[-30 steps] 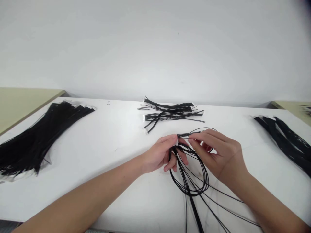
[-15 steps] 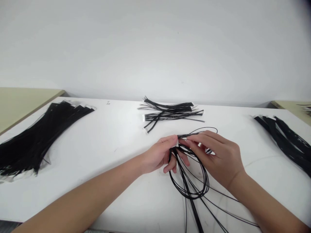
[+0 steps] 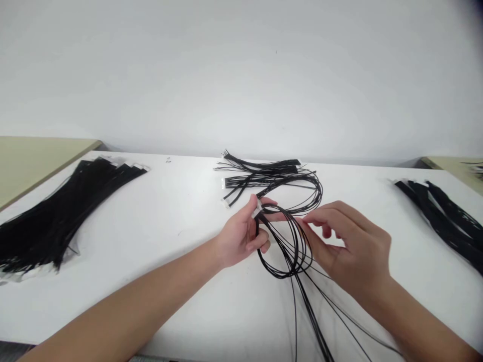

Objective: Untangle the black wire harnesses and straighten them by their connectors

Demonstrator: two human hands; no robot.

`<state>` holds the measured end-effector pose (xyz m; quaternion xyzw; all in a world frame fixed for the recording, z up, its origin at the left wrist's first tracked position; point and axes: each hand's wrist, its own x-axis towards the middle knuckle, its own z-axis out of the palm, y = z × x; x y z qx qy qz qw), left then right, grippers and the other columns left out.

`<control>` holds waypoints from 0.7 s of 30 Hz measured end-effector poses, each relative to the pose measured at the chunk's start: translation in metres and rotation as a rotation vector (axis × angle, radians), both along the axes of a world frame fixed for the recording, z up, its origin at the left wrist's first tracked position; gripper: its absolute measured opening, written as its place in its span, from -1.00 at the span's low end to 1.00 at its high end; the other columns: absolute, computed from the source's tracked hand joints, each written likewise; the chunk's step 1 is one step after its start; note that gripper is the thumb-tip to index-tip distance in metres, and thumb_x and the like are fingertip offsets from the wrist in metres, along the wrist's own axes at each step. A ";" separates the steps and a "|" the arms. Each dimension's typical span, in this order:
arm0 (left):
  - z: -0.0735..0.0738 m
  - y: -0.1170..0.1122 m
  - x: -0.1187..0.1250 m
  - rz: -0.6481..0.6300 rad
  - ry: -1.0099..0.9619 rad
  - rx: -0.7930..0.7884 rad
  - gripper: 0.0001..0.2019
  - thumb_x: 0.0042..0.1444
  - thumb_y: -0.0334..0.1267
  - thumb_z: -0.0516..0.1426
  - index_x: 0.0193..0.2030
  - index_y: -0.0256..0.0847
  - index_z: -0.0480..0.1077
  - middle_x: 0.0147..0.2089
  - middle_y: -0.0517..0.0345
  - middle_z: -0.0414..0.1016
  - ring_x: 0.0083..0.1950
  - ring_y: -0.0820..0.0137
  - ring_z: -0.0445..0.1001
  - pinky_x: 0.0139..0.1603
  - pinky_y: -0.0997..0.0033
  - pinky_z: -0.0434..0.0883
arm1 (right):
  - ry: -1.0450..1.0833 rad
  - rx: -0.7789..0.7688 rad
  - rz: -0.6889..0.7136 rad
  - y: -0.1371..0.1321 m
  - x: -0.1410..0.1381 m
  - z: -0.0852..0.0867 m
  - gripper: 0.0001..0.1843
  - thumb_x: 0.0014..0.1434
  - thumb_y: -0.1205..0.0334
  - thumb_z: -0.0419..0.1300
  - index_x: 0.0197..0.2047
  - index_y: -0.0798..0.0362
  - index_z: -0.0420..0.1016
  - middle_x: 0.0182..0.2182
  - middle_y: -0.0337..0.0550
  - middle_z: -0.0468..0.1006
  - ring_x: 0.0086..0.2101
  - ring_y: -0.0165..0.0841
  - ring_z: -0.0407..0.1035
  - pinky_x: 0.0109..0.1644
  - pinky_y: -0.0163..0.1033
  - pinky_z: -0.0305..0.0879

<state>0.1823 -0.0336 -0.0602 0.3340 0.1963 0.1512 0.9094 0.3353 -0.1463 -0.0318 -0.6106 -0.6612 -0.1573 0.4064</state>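
My left hand (image 3: 241, 234) pinches a white connector (image 3: 258, 208) between thumb and fingers, above the table. Black wires (image 3: 287, 276) come out of this wire harness in loops, and loose ends trail down toward the near table edge. A second looped bundle (image 3: 319, 193) rises behind the fingers and reaches over the middle pile. To the right of the lower loops, my right hand (image 3: 350, 246) is closed, thumb and index fingertip together beside the wires. Whatever lies in that pinch is too small to make out.
Short black wire harnesses with white connectors lie in a pile (image 3: 260, 168) at the back middle of the white table (image 3: 169, 211). A large black bundle (image 3: 71, 211) lies at left, more harnesses (image 3: 437, 211) at right. A wall (image 3: 241, 75) stands behind.
My left hand has moved up and left with the connector, tilting it. The upper wire loops now spread out behind it. My right hand has shifted slightly right, off the upper wires.
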 end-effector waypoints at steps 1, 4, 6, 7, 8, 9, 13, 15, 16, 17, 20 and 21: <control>0.000 0.000 0.000 0.006 0.003 0.003 -0.61 0.28 0.10 -0.18 -0.12 -0.10 0.28 -0.08 0.08 0.54 -0.78 0.72 0.08 -0.58 0.51 0.26 | 0.038 -0.067 0.022 0.000 -0.002 -0.002 -0.93 0.08 0.37 0.25 -0.38 0.04 0.43 -0.51 -0.25 0.46 -0.57 -0.50 0.25 -0.57 -0.36 0.16; 0.000 0.000 0.000 -0.008 -0.005 0.014 -0.61 0.27 0.10 -0.18 -0.12 -0.09 0.29 -0.03 0.07 0.53 -0.77 0.71 0.11 -0.58 0.49 0.29 | 0.145 -0.320 0.099 0.000 -0.008 -0.010 -0.93 0.14 0.25 0.19 -0.38 0.01 0.46 -0.44 -0.25 0.50 -0.59 -0.50 0.26 -0.59 -0.36 0.15; -0.001 0.001 -0.001 -0.033 -0.015 0.020 -0.60 0.27 0.10 -0.18 -0.11 -0.08 0.30 0.00 0.07 0.52 -0.77 0.71 0.13 -0.56 0.49 0.32 | 0.184 -0.445 0.118 0.000 -0.010 -0.015 -0.88 0.19 0.21 0.14 -0.34 -0.04 0.48 -0.35 -0.25 0.54 -0.57 -0.48 0.32 -0.54 -0.35 0.20; -0.001 0.001 -0.001 -0.046 -0.022 0.024 -0.60 0.28 0.10 -0.19 -0.11 -0.08 0.31 0.01 0.08 0.51 -0.76 0.71 0.14 -0.56 0.49 0.33 | 0.188 -0.473 0.113 0.000 -0.011 -0.017 -0.87 0.20 0.20 0.12 -0.32 -0.06 0.50 -0.30 -0.24 0.56 -0.55 -0.47 0.35 -0.51 -0.34 0.23; -0.002 0.001 -0.001 -0.058 -0.029 0.028 -0.60 0.28 0.10 -0.19 -0.11 -0.08 0.31 0.02 0.09 0.50 -0.76 0.71 0.15 -0.55 0.49 0.34 | 0.186 -0.483 0.106 0.001 -0.011 -0.019 -0.85 0.21 0.20 0.10 -0.30 -0.08 0.50 -0.26 -0.23 0.57 -0.53 -0.45 0.37 -0.49 -0.33 0.24; -0.002 0.001 -0.001 -0.069 -0.037 0.035 -0.59 0.28 0.11 -0.19 -0.10 -0.07 0.31 0.04 0.09 0.50 -0.76 0.71 0.15 -0.54 0.49 0.36 | 0.184 -0.485 0.103 0.001 -0.011 -0.020 -0.85 0.22 0.20 0.09 -0.28 -0.08 0.50 -0.22 -0.22 0.57 -0.52 -0.44 0.39 -0.49 -0.32 0.26; -0.004 0.002 -0.002 -0.114 -0.049 0.072 -0.58 0.27 0.12 -0.21 -0.09 -0.05 0.32 0.07 0.11 0.47 -0.77 0.71 0.17 -0.53 0.49 0.39 | 0.245 -0.491 0.131 0.002 -0.011 -0.022 -0.86 0.21 0.21 0.09 -0.22 -0.07 0.48 -0.14 -0.19 0.57 -0.49 -0.42 0.43 -0.44 -0.30 0.33; -0.003 0.001 -0.002 -0.125 -0.047 0.089 -0.58 0.27 0.12 -0.21 -0.08 -0.04 0.31 0.09 0.11 0.46 -0.76 0.71 0.19 -0.51 0.47 0.40 | 0.293 -0.496 0.143 0.003 -0.012 -0.023 -0.86 0.22 0.21 0.09 -0.22 -0.06 0.48 -0.15 -0.18 0.57 -0.48 -0.41 0.44 -0.40 -0.29 0.36; -0.003 0.001 -0.002 -0.128 -0.047 0.096 -0.58 0.27 0.12 -0.21 -0.08 -0.04 0.31 0.10 0.11 0.45 -0.75 0.71 0.20 -0.50 0.46 0.41 | 0.313 -0.490 0.142 0.004 -0.012 -0.023 -0.86 0.22 0.21 0.09 -0.24 -0.04 0.47 -0.17 -0.17 0.58 -0.46 -0.40 0.45 -0.40 -0.29 0.36; -0.003 0.001 -0.002 -0.132 -0.046 0.103 -0.58 0.27 0.12 -0.21 -0.08 -0.04 0.31 0.10 0.11 0.45 -0.75 0.70 0.21 -0.48 0.45 0.42 | 0.329 -0.479 0.141 0.004 -0.012 -0.024 -0.86 0.22 0.22 0.09 -0.26 -0.03 0.47 -0.18 -0.16 0.58 -0.45 -0.39 0.45 -0.41 -0.29 0.35; -0.003 0.000 -0.002 -0.141 -0.045 0.125 -0.58 0.27 0.12 -0.20 -0.07 -0.05 0.31 0.11 0.09 0.44 -0.73 0.68 0.25 -0.47 0.42 0.44 | 0.368 -0.475 0.144 0.004 -0.013 -0.023 -0.86 0.22 0.23 0.09 -0.30 -0.01 0.48 -0.22 -0.16 0.59 -0.46 -0.39 0.43 -0.46 -0.31 0.31; -0.003 0.000 -0.002 -0.143 -0.046 0.132 -0.58 0.27 0.12 -0.20 -0.07 -0.06 0.31 0.12 0.08 0.43 -0.73 0.68 0.26 -0.47 0.41 0.44 | 0.380 -0.486 0.147 0.004 -0.013 -0.022 -0.86 0.21 0.23 0.09 -0.29 -0.01 0.48 -0.23 -0.17 0.59 -0.48 -0.40 0.41 -0.47 -0.31 0.31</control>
